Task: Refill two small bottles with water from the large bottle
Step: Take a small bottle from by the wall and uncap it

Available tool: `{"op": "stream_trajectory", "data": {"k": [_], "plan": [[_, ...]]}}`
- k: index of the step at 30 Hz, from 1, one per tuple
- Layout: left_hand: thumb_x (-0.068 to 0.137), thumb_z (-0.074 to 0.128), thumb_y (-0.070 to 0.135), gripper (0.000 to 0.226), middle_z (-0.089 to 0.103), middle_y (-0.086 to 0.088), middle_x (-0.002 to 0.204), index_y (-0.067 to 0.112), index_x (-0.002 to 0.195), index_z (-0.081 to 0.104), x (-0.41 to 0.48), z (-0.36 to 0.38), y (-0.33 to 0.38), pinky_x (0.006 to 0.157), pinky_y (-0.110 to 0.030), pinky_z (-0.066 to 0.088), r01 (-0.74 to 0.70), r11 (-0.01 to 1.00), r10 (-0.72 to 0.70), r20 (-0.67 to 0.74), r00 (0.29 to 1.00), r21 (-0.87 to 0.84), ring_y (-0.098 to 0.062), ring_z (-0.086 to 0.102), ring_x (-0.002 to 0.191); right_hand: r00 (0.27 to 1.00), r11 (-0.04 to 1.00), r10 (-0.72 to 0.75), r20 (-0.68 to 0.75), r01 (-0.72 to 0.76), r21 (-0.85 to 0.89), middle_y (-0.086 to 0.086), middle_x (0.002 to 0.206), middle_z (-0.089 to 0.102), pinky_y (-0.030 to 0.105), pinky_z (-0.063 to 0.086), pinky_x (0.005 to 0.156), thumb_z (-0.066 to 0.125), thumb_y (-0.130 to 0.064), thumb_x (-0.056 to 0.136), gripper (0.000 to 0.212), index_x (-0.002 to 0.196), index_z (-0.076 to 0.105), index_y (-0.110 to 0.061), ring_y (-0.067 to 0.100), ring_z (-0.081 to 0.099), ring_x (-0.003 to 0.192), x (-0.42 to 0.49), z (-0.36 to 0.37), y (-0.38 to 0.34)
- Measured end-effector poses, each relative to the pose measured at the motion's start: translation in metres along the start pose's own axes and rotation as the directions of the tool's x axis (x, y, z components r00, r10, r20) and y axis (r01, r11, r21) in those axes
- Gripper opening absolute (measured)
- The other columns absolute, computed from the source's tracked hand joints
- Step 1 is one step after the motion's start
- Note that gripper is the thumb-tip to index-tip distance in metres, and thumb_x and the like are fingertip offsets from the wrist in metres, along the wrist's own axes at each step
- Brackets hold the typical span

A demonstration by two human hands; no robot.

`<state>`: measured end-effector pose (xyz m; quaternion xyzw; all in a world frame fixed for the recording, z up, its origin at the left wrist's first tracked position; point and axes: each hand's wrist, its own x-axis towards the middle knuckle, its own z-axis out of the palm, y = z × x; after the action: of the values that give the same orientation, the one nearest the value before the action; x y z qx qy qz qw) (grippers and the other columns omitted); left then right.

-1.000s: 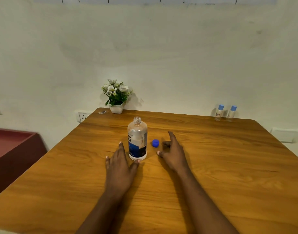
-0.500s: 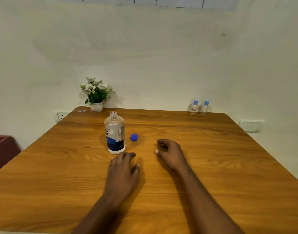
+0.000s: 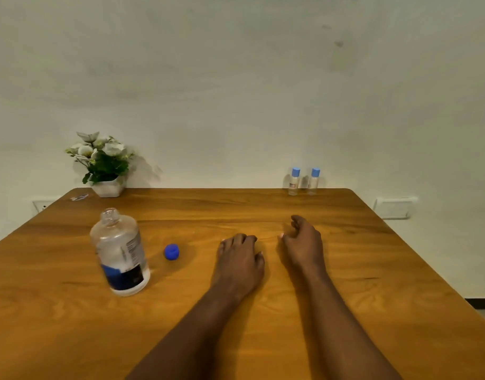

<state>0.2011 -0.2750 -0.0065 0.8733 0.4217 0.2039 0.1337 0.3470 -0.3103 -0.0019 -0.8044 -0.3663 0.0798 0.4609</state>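
The large clear bottle [image 3: 120, 252] with a blue and white label stands uncapped on the left of the wooden table [image 3: 373, 270]. Its blue cap [image 3: 171, 251] lies just right of it. Two small clear bottles with light blue caps, one [image 3: 294, 181] beside the other [image 3: 314, 181], stand at the table's far edge by the wall. My left hand [image 3: 239, 263] rests palm down on the table with fingers loosely curled, holding nothing, right of the cap. My right hand [image 3: 303, 244] lies beside it, fingers loosely curled and empty, well short of the small bottles.
A white pot of artificial flowers [image 3: 105, 165] sits at the far left corner, with a small wrapper [image 3: 79, 197] beside it. Wall sockets show at the left [image 3: 41, 205] and right [image 3: 395, 207] of the table.
The view has swung right, so the large bottle and cap now sit further left. Both hands have drawn away from the bottle and cap, fingers curling, the right hand reaching further forward.
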Motion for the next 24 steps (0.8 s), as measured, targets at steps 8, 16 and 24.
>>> {"op": "stream_trajectory", "data": {"k": [8, 16, 24], "plan": [[0.094, 0.040, 0.043, 0.046, 0.050, -0.006, 0.134, 0.018, 0.133, 0.045, 0.100, 0.040, 0.004, 0.113, -0.045, 0.024, -0.015, 0.997, 0.018, -0.032, 0.999, 0.080, -0.026, 0.042, 0.125, 0.981, 0.996, 0.065, -0.181, -0.054, 0.064, 0.005, 0.134, 0.059, 0.037, 0.046, 0.097, 0.065, -0.015, 0.089, 0.053, 0.139, 0.047, -0.015, 0.025, 0.055, 0.123, 0.102, 0.015, 0.016], [0.094, 0.039, 0.044, 0.052, 0.045, -0.012, 0.139, 0.013, 0.137, 0.039, 0.180, 0.057, 0.012, 0.116, -0.048, 0.013, -0.004, 0.993, 0.009, -0.040, 0.999, 0.122, -0.029, 0.036, 0.132, 0.978, 0.999, 0.027, -0.209, -0.032, -0.019, 0.010, 0.123, 0.065, 0.038, 0.047, 0.089, 0.070, -0.022, 0.086, 0.043, 0.126, 0.056, -0.013, 0.031, 0.060, 0.113, 0.171, 0.036, 0.021], [0.094, 0.040, 0.041, 0.050, 0.046, -0.012, 0.138, 0.013, 0.136, 0.039, 0.213, 0.069, 0.009, 0.117, -0.049, 0.014, 0.015, 0.993, -0.010, -0.039, 0.999, 0.115, -0.030, 0.037, 0.132, 0.963, 0.980, 0.044, -0.265, -0.093, -0.174, 0.007, 0.117, 0.067, 0.040, 0.048, 0.085, 0.071, -0.033, 0.085, 0.040, 0.119, 0.058, -0.018, 0.030, 0.063, 0.107, 0.203, 0.053, 0.027]]}}
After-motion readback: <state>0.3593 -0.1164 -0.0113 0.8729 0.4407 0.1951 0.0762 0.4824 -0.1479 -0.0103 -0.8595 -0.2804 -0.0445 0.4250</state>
